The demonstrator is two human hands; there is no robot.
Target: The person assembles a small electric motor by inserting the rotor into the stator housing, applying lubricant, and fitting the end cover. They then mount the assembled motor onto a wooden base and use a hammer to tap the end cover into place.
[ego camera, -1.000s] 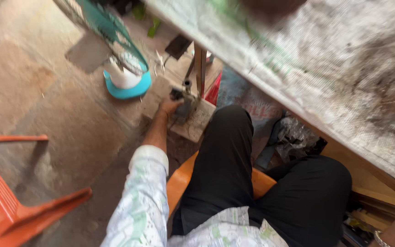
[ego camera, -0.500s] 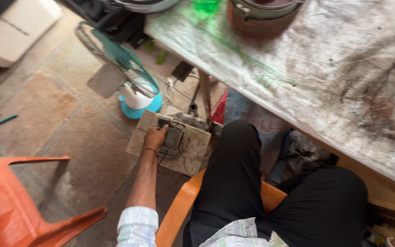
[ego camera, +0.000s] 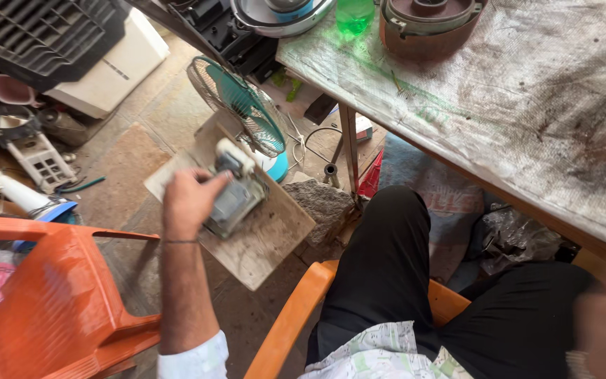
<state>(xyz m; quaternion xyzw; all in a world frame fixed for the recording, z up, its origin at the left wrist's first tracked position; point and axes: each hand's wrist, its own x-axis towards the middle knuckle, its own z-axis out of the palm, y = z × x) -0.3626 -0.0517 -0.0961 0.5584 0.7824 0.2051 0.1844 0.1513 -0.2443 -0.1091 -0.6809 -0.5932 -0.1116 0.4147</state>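
My left hand (ego camera: 187, 200) grips a grey metal device (ego camera: 236, 196) with a white end that is fixed on a flat wooden board (ego camera: 268, 242). Board and device are held tilted above the floor, in front of a teal floor fan (ego camera: 243, 105). My right hand (ego camera: 604, 330) is a blur at the lower right, by the near edge of the worktable (ego camera: 513, 105); its fingers cannot be made out. I sit on an orange plastic chair (ego camera: 285, 326), with black trousers covering my legs.
A second orange chair (ego camera: 50, 302) stands at the lower left. A rough stone (ego camera: 324, 203) lies by the table leg (ego camera: 351, 151). Scrap parts, a white box (ego camera: 117, 63) and a black grille (ego camera: 43, 35) crowd the upper left. A round brown housing (ego camera: 426, 24) and a green bottle (ego camera: 354, 15) stand on the table.
My left hand has lifted the board with the device off the floor, up and toward me. The view has swung left, bringing the fan and scrap pile into sight.
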